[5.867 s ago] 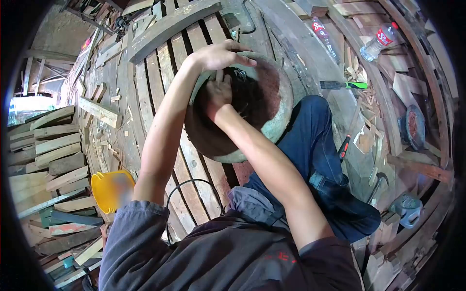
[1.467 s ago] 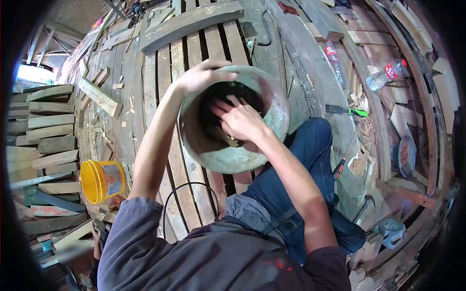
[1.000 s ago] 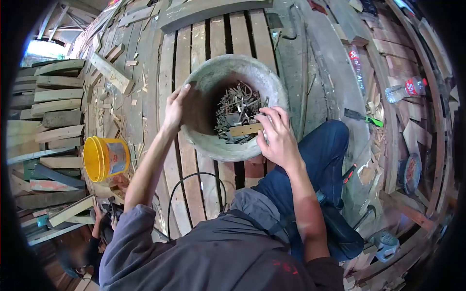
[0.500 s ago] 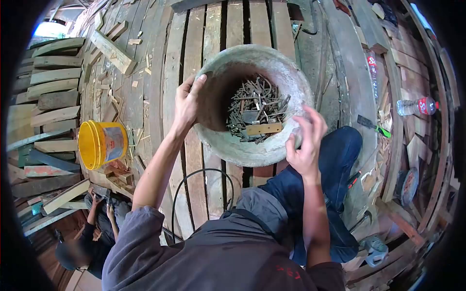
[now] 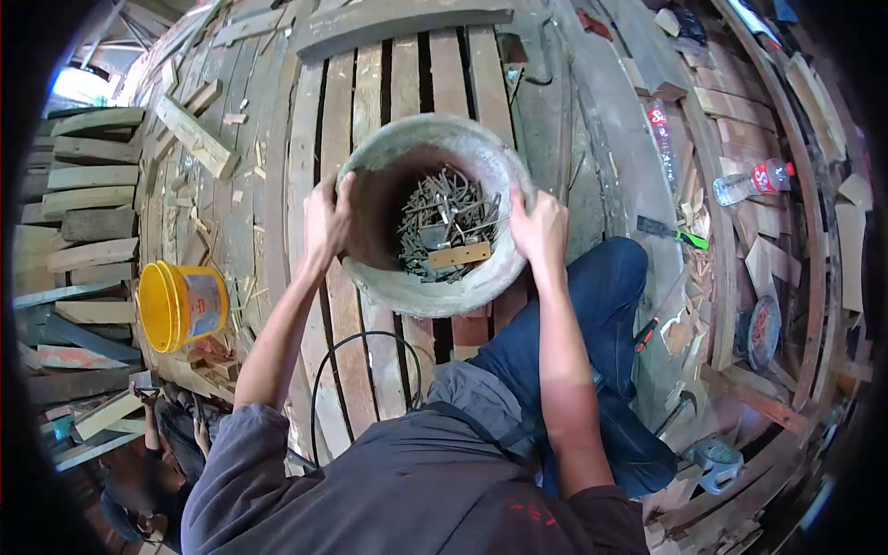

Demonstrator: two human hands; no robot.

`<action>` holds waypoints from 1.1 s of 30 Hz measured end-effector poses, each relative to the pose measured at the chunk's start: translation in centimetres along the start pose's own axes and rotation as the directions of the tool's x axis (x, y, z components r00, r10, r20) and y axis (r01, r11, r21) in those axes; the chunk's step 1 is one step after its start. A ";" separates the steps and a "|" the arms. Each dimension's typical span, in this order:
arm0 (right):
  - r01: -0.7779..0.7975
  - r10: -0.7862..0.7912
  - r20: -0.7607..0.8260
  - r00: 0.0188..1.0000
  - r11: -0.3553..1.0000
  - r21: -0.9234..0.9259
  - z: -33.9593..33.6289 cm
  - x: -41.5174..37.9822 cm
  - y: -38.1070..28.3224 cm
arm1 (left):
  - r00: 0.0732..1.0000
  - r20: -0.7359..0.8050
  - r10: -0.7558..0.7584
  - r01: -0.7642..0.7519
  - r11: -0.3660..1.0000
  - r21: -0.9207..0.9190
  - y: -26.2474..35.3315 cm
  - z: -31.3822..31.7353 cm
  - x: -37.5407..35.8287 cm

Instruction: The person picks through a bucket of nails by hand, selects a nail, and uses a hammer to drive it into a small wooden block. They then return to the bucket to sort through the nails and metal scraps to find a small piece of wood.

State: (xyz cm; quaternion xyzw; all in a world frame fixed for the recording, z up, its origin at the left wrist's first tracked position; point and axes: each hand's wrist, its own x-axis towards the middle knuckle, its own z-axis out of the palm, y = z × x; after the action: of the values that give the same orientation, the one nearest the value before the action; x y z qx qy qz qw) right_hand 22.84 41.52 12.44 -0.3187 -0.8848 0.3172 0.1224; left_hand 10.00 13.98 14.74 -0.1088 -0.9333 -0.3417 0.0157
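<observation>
A wide, whitish-grey crusted bucket (image 5: 435, 298) is in front of me on the slatted boards, its mouth tilted toward me. Inside lie many nails (image 5: 444, 208) and a small tan strip with holes (image 5: 460, 255). My left hand (image 5: 326, 220) grips the bucket's left rim, thumb over the edge. On the opposite side, my right hand (image 5: 540, 225) holds the right rim with its thumb on top and its fingers wrapped round the outside, partly hidden.
A yellow pail (image 5: 165, 305) stands at left beside stacked wood pieces (image 5: 97, 199). Near a seated person (image 5: 171, 435) lies more timber. To my right are a green-handled tool (image 5: 673, 231), a plastic bottle (image 5: 754, 181) and a hammer (image 5: 678, 410). A thick beam (image 5: 404, 26) lies ahead.
My right hand has gone from loosely raised at the rim to gripping the bucket's right side. My left hand keeps its hold. The whole view has shifted somewhat.
</observation>
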 end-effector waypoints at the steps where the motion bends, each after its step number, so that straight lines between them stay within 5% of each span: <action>1: 0.008 -0.007 -0.034 0.999 0.999 0.051 0.4 -0.1 0.4 | 0.998 -0.031 0.058 -0.055 0.993 0.100 0.5 -0.1 -0.1; 6: 0.034 -0.034 -0.006 0.999 0.974 0.224 0.3 -0.2 1.5 | 0.991 0.135 0.007 -0.051 0.944 0.326 1.4 -1.2 1.3; 9: -0.019 0.029 -0.041 0.999 0.974 0.227 0.8 -0.2 1.9 | 0.995 0.043 0.092 -0.102 0.941 0.324 0.8 -1.0 0.4; 15: 0.410 -0.327 -0.252 0.911 0.788 0.459 -3.0 -3.5 1.6 | 0.996 -0.078 0.032 -0.016 0.981 0.195 2.5 -3.1 -6.6; 18: 0.451 -0.368 -0.263 0.892 0.762 0.465 -3.0 -4.5 2.7 | 0.958 -0.194 0.213 -0.204 0.977 0.068 0.2 -2.1 -8.5; 25: 0.466 -0.396 -0.248 0.884 0.778 0.422 -3.0 -3.0 2.4 | 0.988 -0.108 0.106 -0.106 0.994 0.009 1.5 -2.5 -7.4; 33: 0.553 -0.449 -0.336 0.828 0.753 0.357 -6.0 -2.2 0.7 | 0.972 -0.187 0.145 -0.157 0.986 -0.054 1.7 -2.2 -7.6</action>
State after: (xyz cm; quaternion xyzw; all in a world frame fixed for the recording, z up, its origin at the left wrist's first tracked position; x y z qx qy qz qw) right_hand 27.36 43.41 16.55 -0.0667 -0.8222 0.4243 0.3734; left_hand 17.72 12.40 16.69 -0.1483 -0.9047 -0.3798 0.1235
